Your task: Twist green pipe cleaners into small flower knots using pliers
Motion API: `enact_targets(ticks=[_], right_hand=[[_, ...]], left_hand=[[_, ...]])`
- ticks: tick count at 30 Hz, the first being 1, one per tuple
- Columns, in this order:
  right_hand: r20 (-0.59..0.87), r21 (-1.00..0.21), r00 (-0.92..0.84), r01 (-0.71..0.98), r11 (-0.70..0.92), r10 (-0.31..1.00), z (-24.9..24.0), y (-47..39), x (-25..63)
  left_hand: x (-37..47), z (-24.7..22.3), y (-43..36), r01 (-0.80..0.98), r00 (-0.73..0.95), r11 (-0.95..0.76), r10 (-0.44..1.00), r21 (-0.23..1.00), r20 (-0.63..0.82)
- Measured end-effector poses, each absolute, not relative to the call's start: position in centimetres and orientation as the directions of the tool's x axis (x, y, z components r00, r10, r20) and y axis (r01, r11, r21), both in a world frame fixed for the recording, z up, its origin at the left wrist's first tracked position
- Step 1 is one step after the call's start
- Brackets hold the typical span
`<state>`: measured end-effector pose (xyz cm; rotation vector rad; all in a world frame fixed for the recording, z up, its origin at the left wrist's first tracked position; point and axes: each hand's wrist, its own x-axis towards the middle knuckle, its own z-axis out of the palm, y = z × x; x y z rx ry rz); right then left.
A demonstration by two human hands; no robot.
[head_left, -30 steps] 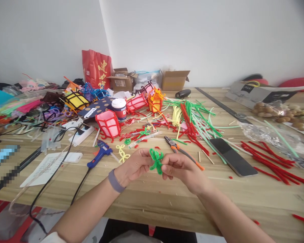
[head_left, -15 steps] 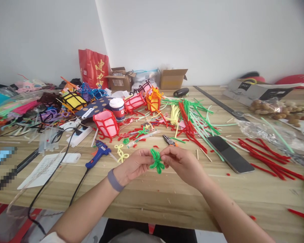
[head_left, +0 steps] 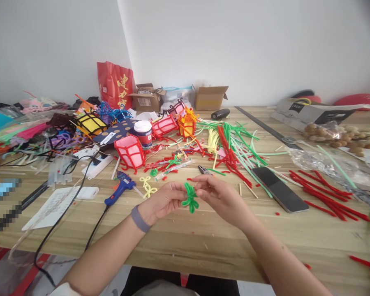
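Observation:
A green pipe-cleaner flower [head_left: 190,198] with looped petals is pinched in my left hand [head_left: 169,199], above the front part of the table. My right hand [head_left: 220,198] is at the flower's right side, its thumb and index finger apart and close to the petals. Two pale yellow looped pipe-cleaner shapes [head_left: 148,188] lie just beyond my left hand. Behind my right hand, pliers [head_left: 204,170] are partly hidden. A blue hot glue gun [head_left: 120,190] rests to the left of my hands.
A black phone [head_left: 280,189] and red pipe cleaners [head_left: 328,195] lie on the right. Green pipe cleaners [head_left: 231,137] are heaped farther back. Red-and-pink lanterns [head_left: 130,152] and a lidded paper cup [head_left: 143,133] stand left of centre. A black cord [head_left: 94,228] trails over the front edge.
The thumb and index finger of my right hand have moved apart from their pinch at the flower. The flower has turned slightly in my left hand.

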<state>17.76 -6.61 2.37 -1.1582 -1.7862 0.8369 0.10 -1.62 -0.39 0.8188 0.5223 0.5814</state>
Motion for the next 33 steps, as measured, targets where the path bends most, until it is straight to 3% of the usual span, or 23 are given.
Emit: enact_targets(ticks=[6,17,26,33], right_hand=[[0.038,-0.994,-0.346,0.086,0.072,0.938,1.9,-6.2,17.7],[0.167,-0.946,-0.264,0.23,0.23,0.95,1.9,-6.8,16.7],[0.066,-0.996,-0.129,0.055,0.073,0.989,2.2,-6.2,17.8],[-0.051,-0.999,-0.204,0.012,-0.05,0.978,2.0,-6.1,17.5]], left_hand=[[0.4,-1.3,-1.8,-0.146,0.778,0.621,0.553,0.77,-0.298],[0.7,-1.9,-2.1,-0.111,0.806,0.661,0.497,0.743,-0.322],[0.4,-1.0,-1.6,-0.252,0.774,0.626,0.588,0.738,-0.235],[0.4,-1.4,-1.6,-0.225,0.757,0.603,0.602,0.766,-0.252]])
